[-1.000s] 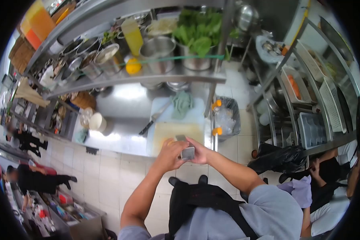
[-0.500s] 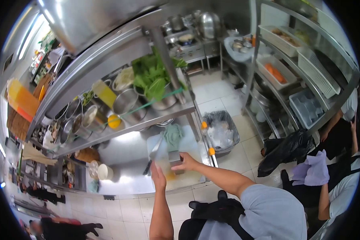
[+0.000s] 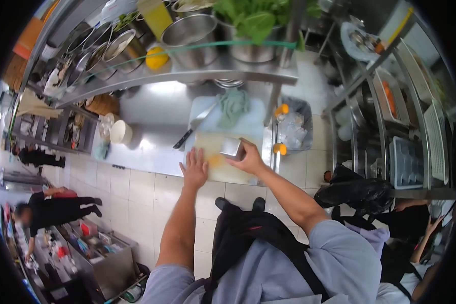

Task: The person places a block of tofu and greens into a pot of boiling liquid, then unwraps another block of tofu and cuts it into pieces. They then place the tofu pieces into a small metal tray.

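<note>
My right hand [image 3: 248, 157] is wrapped round the side of a shiny, square-sided metal block [image 3: 231, 147], whose exact kind I cannot make out. It stands over a yellowish board [image 3: 233, 174]. Fingers spread, my left hand [image 3: 194, 168] rests flat at that board's left edge, beside an orange-yellow patch [image 3: 215, 160]. Farther back lies a white cutting board [image 3: 256, 114] with a crumpled green cloth [image 3: 233, 108] on it. A knife [image 3: 196, 125] with a black handle lies slanted along the boards' left side.
Above the steel counter [image 3: 157, 131], a shelf [image 3: 177, 72] holds metal pots, greens and a lemon. A white tub [image 3: 120, 133] stands at left. To the right are a lined bin [image 3: 294, 126] and a rack [image 3: 390, 134]. Other people are at lower left and right.
The view has tilted down and closer over the counter. My left hand has gone from raised edge-on to lying flat with spread fingers. My right hand still holds the metal block.
</note>
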{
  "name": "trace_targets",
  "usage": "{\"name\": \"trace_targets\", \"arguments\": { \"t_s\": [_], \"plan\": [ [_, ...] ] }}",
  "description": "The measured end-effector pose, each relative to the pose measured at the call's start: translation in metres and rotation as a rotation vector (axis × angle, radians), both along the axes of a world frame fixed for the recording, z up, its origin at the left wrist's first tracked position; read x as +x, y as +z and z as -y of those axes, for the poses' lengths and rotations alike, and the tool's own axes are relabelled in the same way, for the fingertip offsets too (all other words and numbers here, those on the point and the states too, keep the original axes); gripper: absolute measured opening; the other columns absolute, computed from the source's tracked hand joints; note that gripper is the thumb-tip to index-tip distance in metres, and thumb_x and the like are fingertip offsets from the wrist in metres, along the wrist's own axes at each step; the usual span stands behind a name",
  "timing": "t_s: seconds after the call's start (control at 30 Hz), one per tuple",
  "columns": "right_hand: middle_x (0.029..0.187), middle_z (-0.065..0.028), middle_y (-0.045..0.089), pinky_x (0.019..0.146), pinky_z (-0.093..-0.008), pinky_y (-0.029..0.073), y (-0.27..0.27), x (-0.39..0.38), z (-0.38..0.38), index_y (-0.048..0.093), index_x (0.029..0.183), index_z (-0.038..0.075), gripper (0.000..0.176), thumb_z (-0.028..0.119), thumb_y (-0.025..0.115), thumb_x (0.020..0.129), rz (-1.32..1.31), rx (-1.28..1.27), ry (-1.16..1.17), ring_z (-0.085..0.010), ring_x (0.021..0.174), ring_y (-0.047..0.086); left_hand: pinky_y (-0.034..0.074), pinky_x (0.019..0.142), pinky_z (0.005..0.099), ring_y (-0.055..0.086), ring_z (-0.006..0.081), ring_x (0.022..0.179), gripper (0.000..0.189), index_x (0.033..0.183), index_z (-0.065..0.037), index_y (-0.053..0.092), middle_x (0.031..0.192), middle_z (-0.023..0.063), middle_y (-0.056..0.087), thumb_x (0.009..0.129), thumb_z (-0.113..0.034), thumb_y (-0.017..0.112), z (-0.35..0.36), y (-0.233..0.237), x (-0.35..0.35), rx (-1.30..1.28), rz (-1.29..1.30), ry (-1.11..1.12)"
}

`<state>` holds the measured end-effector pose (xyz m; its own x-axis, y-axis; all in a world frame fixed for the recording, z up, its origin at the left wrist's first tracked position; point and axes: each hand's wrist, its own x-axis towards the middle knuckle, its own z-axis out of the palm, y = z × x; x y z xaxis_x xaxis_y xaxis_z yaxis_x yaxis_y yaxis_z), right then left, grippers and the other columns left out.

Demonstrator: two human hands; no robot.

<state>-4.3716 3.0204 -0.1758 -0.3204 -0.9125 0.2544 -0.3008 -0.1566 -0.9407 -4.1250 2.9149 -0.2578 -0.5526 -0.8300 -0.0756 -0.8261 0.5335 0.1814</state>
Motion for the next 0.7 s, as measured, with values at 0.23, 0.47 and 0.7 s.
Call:
{"name": "trace_targets", "arguments": {
  "t_s": [0.23, 0.47, 0.7],
  "plan": [
    [0.096, -0.0087, 0.068, 0.079, -0.0305, 0.053, 0.068, 0.011, -0.002, 0.07, 0.108, 0.002, 0.045, 0.019, 0.091, 0.072, 0.105, -0.149, -0.025, -0.0186, 0.087, 0.068, 0.02, 0.115, 0.0765, 0.023, 0.0383, 0.155, 0.061, 0.162, -0.022, 0.03, 0.169, 0.0121, 0.023, 0.105, -0.041, 0.043, -0.003, 0.007, -0.002, -0.016, -0.027, 0.019],
    [0.088, -0.0132, 0.065, 0.069, -0.0352, 0.053, 0.023, 0.009, -0.001, 0.067, 0.101, 0.0, 0.05, 0.026, 0.094, 0.068, -0.114, 0.012, -0.058, -0.0283, 0.074, 0.065, 0.022, 0.113, 0.077, 0.025, 0.0397, 0.154, 0.063, 0.163, -0.022, 0.028, 0.17, 0.0127, 0.022, 0.106, -0.043, 0.042, -0.001, -0.005, 0.003, 0.002, -0.001, 0.015],
    [0.096, -0.012, 0.069, 0.079, -0.0348, 0.053, 0.003, 0.017, -0.012, 0.069, 0.105, 0.002, 0.046, 0.021, 0.093, 0.07, -0.112, -0.117, -0.106, -0.0233, 0.087, 0.068, 0.019, 0.115, 0.0771, 0.022, 0.0374, 0.156, 0.065, 0.163, -0.024, 0.027, 0.17, 0.0115, 0.021, 0.104, -0.043, 0.045, -0.001, 0.005, -0.001, 0.029, -0.038, 0.029]
  ]
}}
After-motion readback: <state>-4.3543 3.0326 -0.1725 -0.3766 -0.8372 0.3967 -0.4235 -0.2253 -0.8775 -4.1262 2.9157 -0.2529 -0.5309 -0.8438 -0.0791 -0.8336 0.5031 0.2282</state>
